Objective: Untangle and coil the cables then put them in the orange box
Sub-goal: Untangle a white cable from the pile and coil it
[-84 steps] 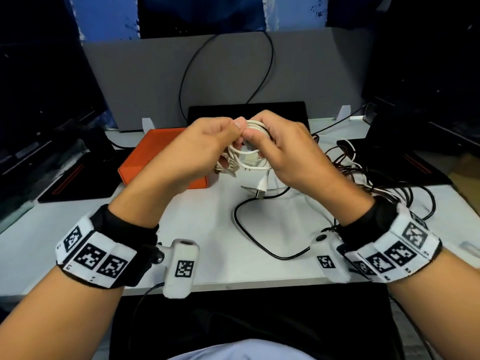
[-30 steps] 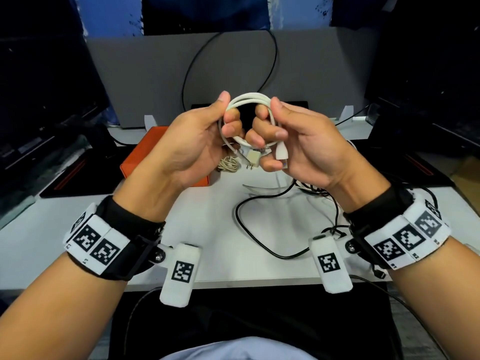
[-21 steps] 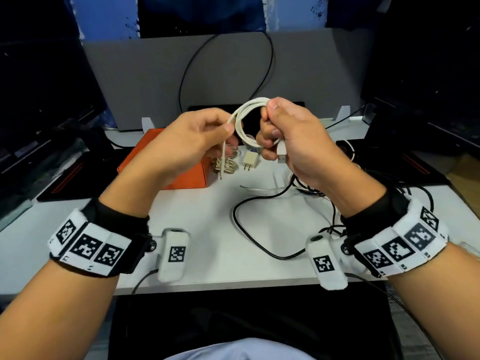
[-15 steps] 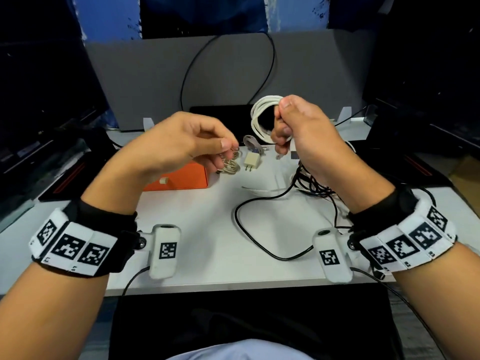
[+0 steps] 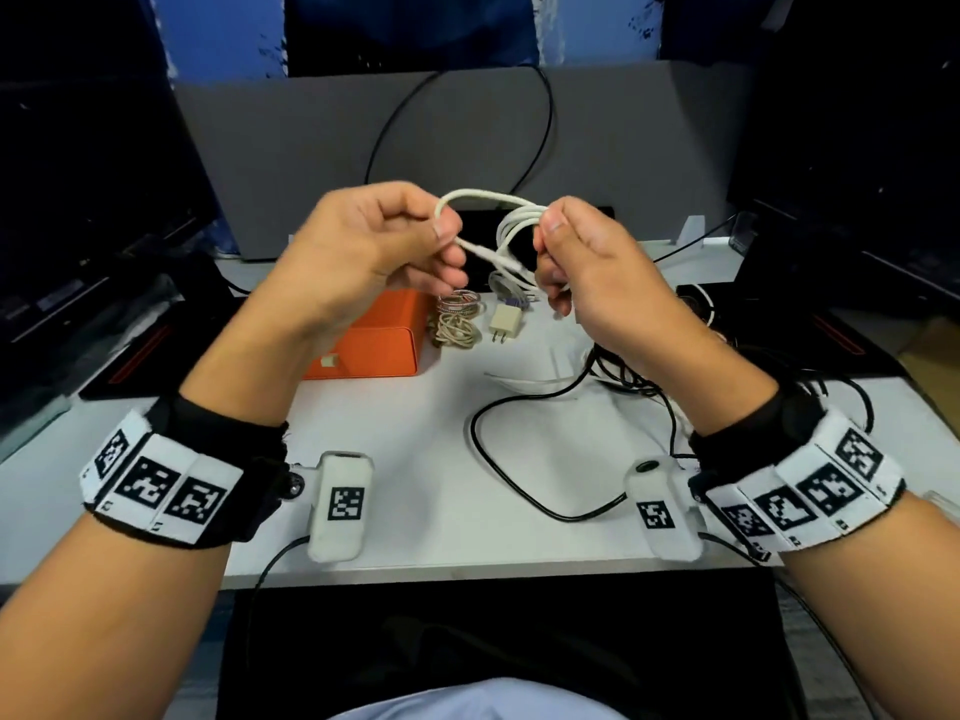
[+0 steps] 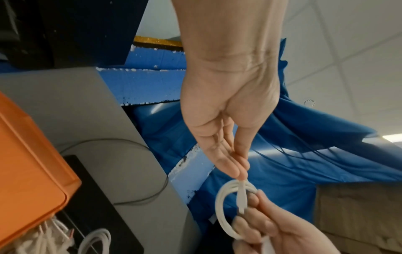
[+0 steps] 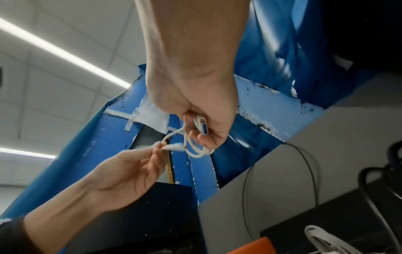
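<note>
A white cable [image 5: 511, 233] is coiled in small loops and held up over the table. My right hand [image 5: 545, 252] grips the coil between thumb and curled fingers. The cable's USB plug [image 7: 203, 126] lies against that palm. My left hand [image 5: 449, 246] pinches the cable's free end, and one loop arches between the two hands. In the left wrist view the left hand's fingertips [image 6: 239, 173] meet on the thin connector above the coil [image 6: 224, 211]. The orange box [image 5: 374, 340] sits on the table below my left hand, with its lid closed.
Next to the box lie a coiled beige cable [image 5: 457, 330], a white charger plug [image 5: 505, 323] and a small coiled grey cable [image 5: 506, 291]. A tangle of black cables [image 5: 623, 376] spreads at the right, with one loop [image 5: 498, 475] towards the front edge. A grey partition [image 5: 467, 137] stands behind.
Half a second ago my left hand was lower and apart from the coil. It has come back up and now pinches the white cable's free end. My right hand has kept hold of the coil.
</note>
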